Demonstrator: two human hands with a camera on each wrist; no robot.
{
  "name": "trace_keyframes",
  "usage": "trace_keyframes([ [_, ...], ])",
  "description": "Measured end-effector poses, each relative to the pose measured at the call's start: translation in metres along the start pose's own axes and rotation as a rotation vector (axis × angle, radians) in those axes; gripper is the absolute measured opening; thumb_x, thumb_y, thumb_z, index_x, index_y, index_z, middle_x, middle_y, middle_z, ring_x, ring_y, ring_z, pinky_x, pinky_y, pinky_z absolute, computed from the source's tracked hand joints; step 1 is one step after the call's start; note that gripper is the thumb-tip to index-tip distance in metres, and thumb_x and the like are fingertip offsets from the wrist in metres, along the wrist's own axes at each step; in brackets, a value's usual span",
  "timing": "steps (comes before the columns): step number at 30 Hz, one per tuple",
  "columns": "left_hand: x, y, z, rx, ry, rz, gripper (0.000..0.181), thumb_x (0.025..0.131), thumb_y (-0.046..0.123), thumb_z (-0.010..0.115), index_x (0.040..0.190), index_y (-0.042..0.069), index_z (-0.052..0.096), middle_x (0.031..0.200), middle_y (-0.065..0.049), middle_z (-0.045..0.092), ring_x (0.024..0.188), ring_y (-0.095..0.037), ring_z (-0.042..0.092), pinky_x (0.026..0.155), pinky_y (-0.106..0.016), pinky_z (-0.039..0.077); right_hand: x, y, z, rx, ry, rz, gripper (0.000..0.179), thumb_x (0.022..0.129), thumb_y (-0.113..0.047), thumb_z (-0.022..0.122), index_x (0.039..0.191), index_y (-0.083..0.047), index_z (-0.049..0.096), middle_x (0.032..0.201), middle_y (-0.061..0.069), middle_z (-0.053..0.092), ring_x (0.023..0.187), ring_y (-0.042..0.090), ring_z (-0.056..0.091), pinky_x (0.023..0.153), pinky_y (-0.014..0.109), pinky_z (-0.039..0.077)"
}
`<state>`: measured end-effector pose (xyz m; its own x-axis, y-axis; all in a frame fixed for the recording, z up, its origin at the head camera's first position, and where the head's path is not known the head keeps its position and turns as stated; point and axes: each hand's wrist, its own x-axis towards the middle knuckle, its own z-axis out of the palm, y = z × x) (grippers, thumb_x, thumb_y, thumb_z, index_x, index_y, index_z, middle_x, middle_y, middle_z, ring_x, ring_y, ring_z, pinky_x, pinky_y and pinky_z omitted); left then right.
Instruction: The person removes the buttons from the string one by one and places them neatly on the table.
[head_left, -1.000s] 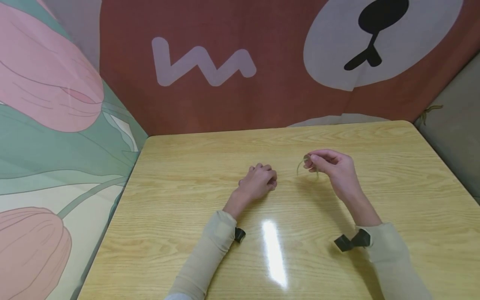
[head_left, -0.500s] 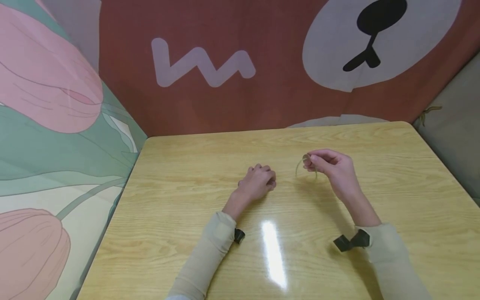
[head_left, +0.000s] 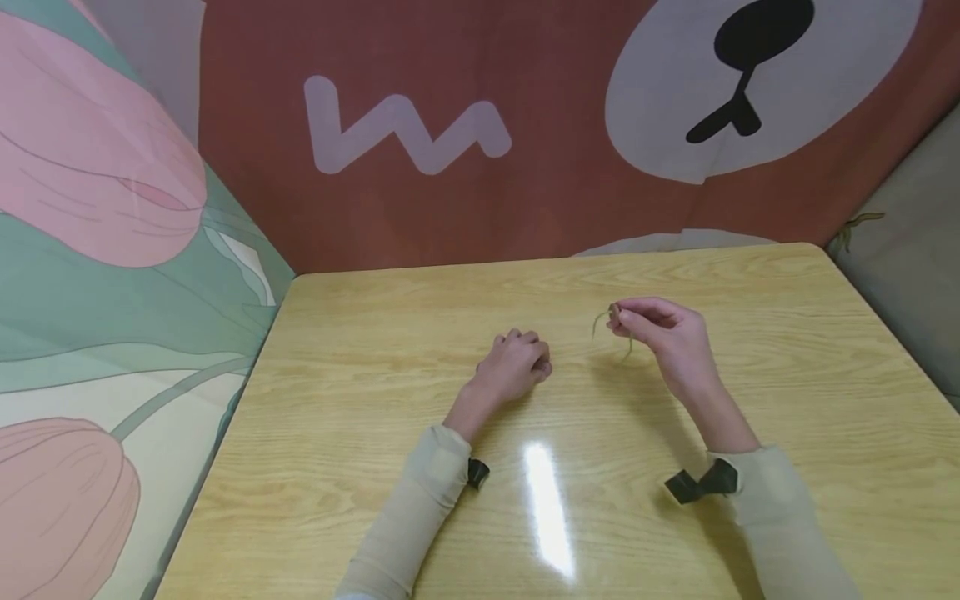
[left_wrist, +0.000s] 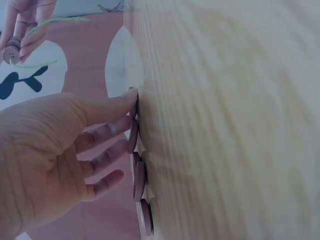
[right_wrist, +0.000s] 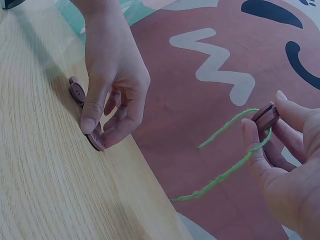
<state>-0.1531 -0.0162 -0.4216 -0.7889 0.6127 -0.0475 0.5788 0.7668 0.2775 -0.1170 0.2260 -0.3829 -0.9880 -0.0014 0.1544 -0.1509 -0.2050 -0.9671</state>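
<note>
In the head view my left hand (head_left: 513, 365) rests low at the table's middle, fingers curled, hiding the buttons under it. The left wrist view shows several dark brown buttons (left_wrist: 139, 182) in a row on the tabletop, with the thumb tip on the end one. From the right wrist view, that button (right_wrist: 93, 142) sits between thumb and fingers. My right hand (head_left: 671, 337) is raised above the table, pinching a small stack of brown buttons (right_wrist: 266, 118). A green string (right_wrist: 220, 177) comes out of both sides of the stack, its two ends hanging free.
The wood-grain table (head_left: 337, 333) carries a bright light reflection near its front. Behind it hangs a red-brown printed cloth (head_left: 420, 217), and a flower-printed cloth (head_left: 150, 317) stands at the left. Dark bands (head_left: 701, 483) sit at the sleeve cuffs.
The stack in my right hand has tilted slightly, and the hanging string ends have shifted a little. My left hand stays in place.
</note>
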Motion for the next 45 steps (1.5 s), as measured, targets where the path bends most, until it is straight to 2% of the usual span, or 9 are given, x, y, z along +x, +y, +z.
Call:
trace_keyframes([
  [7, 0.001, 0.0, 0.0, -0.011, -0.008, -0.009, 0.013, 0.106, 0.021, 0.062, 0.104, 0.016, 0.073, 0.106, 0.001, 0.064, 0.101, -0.023, 0.055, 0.099, -0.046, 0.045, -0.001, -0.003, -0.001, 0.017, -0.017, 0.02, 0.016, 0.098, -0.002, 0.07, 0.111, 0.005, 0.075, 0.1, 0.005, 0.078, 0.086, 0.014, 0.075, 0.084, 0.026, 0.06],
  [12, 0.001, 0.002, -0.002, -0.018, 0.022, -0.021, 0.023, 0.105, 0.025, 0.063, 0.123, 0.014, 0.071, 0.123, -0.003, 0.064, 0.115, -0.025, 0.056, 0.104, -0.047, 0.045, -0.001, -0.004, 0.0, 0.019, -0.021, 0.021, 0.013, 0.098, -0.002, 0.07, 0.108, 0.004, 0.076, 0.098, 0.005, 0.078, 0.085, 0.014, 0.075, 0.081, 0.025, 0.06],
  [15, 0.002, 0.005, -0.006, -0.006, 0.098, -0.009, 0.038, 0.103, 0.034, 0.066, 0.135, 0.013, 0.065, 0.131, -0.006, 0.062, 0.121, -0.026, 0.056, 0.102, -0.044, 0.048, 0.0, -0.003, 0.001, 0.024, -0.02, 0.012, 0.012, 0.098, -0.001, 0.069, 0.107, 0.003, 0.076, 0.097, 0.005, 0.078, 0.084, 0.014, 0.074, 0.079, 0.025, 0.06],
  [20, 0.003, 0.012, -0.014, -0.041, 0.318, 0.072, 0.051, 0.1, 0.045, 0.069, 0.137, 0.01, 0.062, 0.128, -0.006, 0.063, 0.117, -0.024, 0.059, 0.096, -0.038, 0.052, 0.0, -0.001, 0.0, 0.017, -0.014, -0.002, 0.011, 0.099, -0.001, 0.067, 0.105, 0.001, 0.077, 0.095, 0.004, 0.078, 0.081, 0.013, 0.073, 0.074, 0.024, 0.06],
  [24, 0.003, 0.02, -0.021, -0.128, 0.466, 0.159, 0.053, 0.097, 0.043, 0.074, 0.134, 0.008, 0.064, 0.125, -0.006, 0.065, 0.118, -0.021, 0.06, 0.101, -0.032, 0.05, 0.0, 0.001, 0.001, 0.031, -0.025, 0.003, 0.011, 0.1, 0.0, 0.066, 0.104, 0.001, 0.077, 0.095, 0.005, 0.078, 0.081, 0.013, 0.074, 0.074, 0.025, 0.06],
  [29, 0.001, 0.031, -0.025, -0.212, 0.597, 0.27, 0.051, 0.094, 0.035, 0.079, 0.131, 0.003, 0.065, 0.121, -0.007, 0.068, 0.116, -0.02, 0.062, 0.104, -0.024, 0.047, 0.0, 0.002, 0.002, 0.049, -0.052, 0.003, 0.012, 0.1, 0.0, 0.065, 0.105, 0.002, 0.076, 0.097, 0.006, 0.078, 0.083, 0.015, 0.074, 0.076, 0.026, 0.061],
  [34, 0.004, 0.04, -0.026, -0.212, 0.67, 0.326, 0.041, 0.094, 0.027, 0.079, 0.126, 0.003, 0.068, 0.117, -0.008, 0.07, 0.111, -0.02, 0.065, 0.101, -0.02, 0.047, 0.001, 0.002, 0.003, 0.06, -0.056, -0.004, 0.013, 0.101, 0.002, 0.064, 0.104, 0.001, 0.077, 0.096, 0.006, 0.078, 0.082, 0.015, 0.074, 0.076, 0.026, 0.061],
  [45, 0.011, 0.049, -0.024, -0.192, 0.737, 0.337, 0.034, 0.095, 0.025, 0.078, 0.121, 0.003, 0.071, 0.112, -0.006, 0.071, 0.104, -0.019, 0.065, 0.095, -0.019, 0.05, 0.001, 0.001, 0.004, 0.062, -0.057, 0.001, 0.016, 0.101, 0.002, 0.064, 0.102, -0.004, 0.079, 0.094, 0.004, 0.078, 0.079, 0.013, 0.073, 0.075, 0.025, 0.06],
])
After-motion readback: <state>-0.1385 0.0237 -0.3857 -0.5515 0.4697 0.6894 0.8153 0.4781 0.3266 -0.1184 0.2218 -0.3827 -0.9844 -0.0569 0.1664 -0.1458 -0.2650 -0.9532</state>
